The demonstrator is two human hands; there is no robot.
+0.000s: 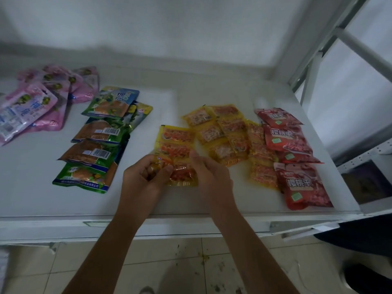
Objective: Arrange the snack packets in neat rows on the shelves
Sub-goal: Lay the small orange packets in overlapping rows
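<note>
Task looked roughly halfway, judging from the layout. On the white shelf, four colour groups were already separated. Green packets at centre-left of the frame sat in a fairly tidy overlapping column running from upper to lower, with one or two extra at the top poking out to the right. Red packets at the right edge formed a similar overlapping column, slightly fanned. Pink packets at upper left were a loose heap, not in a row yet. Yellow packets in the centre were the messiest: a jumbled cluster at centre-right, some touching the red column, plus a short started column just left of it.

Both hands were at the lower end of that started column. Left hand had fingers curled round a small yellow packet, so that grip was grasping it. Right hand had thumb and fingers bent down at the lowest yellow packet in the column; it appeared to pinch its right edge, though the contact was partly hidden.

Left to do, as a judgement: finish the yellow column, clear the yellow cluster, straighten the pink heap, square up green and red.

Tiled floor with crumbs showed below the shelf.
</note>
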